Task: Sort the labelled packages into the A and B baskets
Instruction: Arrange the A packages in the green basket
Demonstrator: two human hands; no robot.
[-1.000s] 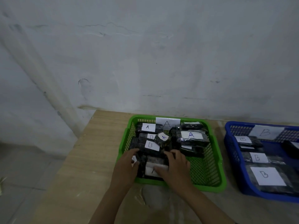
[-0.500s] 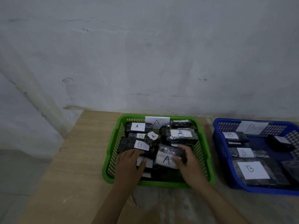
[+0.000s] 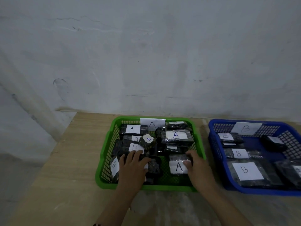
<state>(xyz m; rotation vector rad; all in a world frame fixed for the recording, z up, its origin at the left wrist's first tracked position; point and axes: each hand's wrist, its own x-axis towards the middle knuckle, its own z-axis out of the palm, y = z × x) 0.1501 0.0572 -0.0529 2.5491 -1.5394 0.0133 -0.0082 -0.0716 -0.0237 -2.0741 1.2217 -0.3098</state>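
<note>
Both hands work inside the green basket of mixed A and B packages.

The right hand [image 3: 197, 167] curls its fingers and thumb round a dark package labelled A [image 3: 178, 163] at the near right of the green basket [image 3: 104, 154], which carries an A card on its far wall. The left hand [image 3: 132, 167] lies with spread, fairly straight fingers on a black package [image 3: 154, 166] near the basket's middle, just below a package labelled B [image 3: 136, 147]. Another B package [image 3: 114, 166] leans against the basket's left wall beside that hand. Further A packages lie toward the back. On the table [image 3: 65, 160], just to the right, the blue basket [image 3: 216, 160] with a B card holds several B packages.
</note>
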